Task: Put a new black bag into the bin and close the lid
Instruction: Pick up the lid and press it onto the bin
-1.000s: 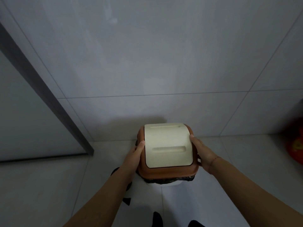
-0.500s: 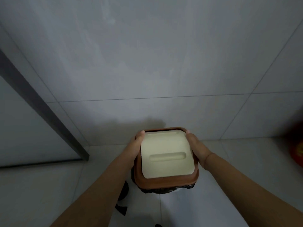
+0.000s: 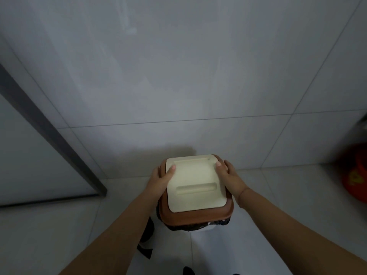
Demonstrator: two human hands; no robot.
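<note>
The bin lid [image 3: 195, 184] is a brown frame with a cream swing flap and sits on top of a white bin [image 3: 204, 228]. Crinkled edges of a black bag [image 3: 222, 223] stick out under the lid's front rim. My left hand [image 3: 159, 179] grips the lid's left side with the thumb on the flap. On the opposite side my right hand [image 3: 228, 176] clasps the right edge, its thumb also on the flap. The bin body is mostly hidden under the lid.
A tiled wall stands right behind the bin. A dark metal door frame [image 3: 59, 147] runs down to the floor at the left. A red-orange object [image 3: 357, 179] sits at the right edge. Pale floor tiles surround the bin.
Both hands have slid further back along the lid's sides, thumbs now on the flap. The lid has settled lower and flatter on the bin, and the view has shifted slightly.
</note>
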